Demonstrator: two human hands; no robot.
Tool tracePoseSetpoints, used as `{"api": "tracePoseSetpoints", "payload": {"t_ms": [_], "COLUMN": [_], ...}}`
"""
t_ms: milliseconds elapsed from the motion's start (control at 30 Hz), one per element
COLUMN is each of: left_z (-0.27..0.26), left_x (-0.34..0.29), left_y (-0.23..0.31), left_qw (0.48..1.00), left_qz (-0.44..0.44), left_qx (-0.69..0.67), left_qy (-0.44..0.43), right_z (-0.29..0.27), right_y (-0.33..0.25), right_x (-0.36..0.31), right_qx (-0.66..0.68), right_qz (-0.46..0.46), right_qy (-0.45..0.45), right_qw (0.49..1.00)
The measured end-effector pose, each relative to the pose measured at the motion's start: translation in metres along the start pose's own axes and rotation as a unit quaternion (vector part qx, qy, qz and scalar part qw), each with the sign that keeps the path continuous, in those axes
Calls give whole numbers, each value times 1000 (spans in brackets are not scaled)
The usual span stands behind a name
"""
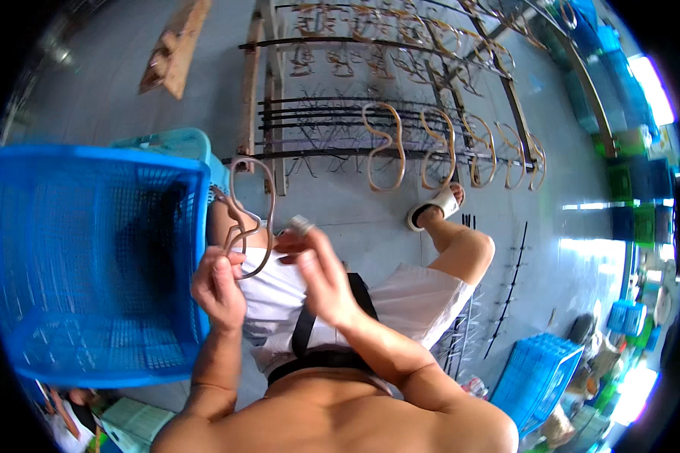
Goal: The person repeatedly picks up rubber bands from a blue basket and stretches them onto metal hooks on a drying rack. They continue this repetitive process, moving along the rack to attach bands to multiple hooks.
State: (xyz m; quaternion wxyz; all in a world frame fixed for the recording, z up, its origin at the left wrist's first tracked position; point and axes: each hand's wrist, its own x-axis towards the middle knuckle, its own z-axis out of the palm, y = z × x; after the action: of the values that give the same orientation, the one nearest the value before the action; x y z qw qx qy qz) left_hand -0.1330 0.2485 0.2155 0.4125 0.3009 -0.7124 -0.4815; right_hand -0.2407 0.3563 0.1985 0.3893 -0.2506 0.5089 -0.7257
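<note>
The left hand [217, 287] is clamped on a brown wire-like loop [251, 219]; the right hand [321, 275] pinches a small grey piece [302, 224]. A blue mesh basket [91, 257] stands left, above a grey concrete floor [355, 211] with a rack [400, 136] of similar loops.

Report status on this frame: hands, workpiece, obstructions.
Left hand gripping bent loop frame at its lower end. Right hand pinching small grey piece beside it, blurred. Blue basket close on the left, not blocking.

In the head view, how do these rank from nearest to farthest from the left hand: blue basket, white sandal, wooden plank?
From the left hand:
1. Blue basket, right beside it on the left.
2. White sandal, to the right on the floor.
3. Wooden plank, far at the top.
</note>
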Motion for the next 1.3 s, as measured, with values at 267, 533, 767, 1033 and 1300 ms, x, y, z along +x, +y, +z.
{"api": "tracePoseSetpoints", "payload": {"t_ms": [267, 533, 767, 1033, 1300], "left_z": [22, 37, 82, 100, 96], "left_x": [5, 39, 72, 76, 82], "left_y": [-2, -10, -7, -25, -19], "left_qw": [992, 984, 984, 987, 977], "left_qz": [-2, -80, -84, -93, -149], "left_qx": [-22, -28, 44, -21, -67], "left_qy": [-123, -158, -149, -128, -137], "right_z": [-19, -38, -43, -35, -26], "right_y": [1, 33, 34, 29, 40], "right_x": [44, 102, 106, 104, 107], "right_qx": [-211, -254, -215, -190, -220], "right_qz": [-175, -190, -186, -181, -200], "right_qy": [260, 381, 382, 353, 356], "right_qw": [926, 869, 879, 898, 886]}}
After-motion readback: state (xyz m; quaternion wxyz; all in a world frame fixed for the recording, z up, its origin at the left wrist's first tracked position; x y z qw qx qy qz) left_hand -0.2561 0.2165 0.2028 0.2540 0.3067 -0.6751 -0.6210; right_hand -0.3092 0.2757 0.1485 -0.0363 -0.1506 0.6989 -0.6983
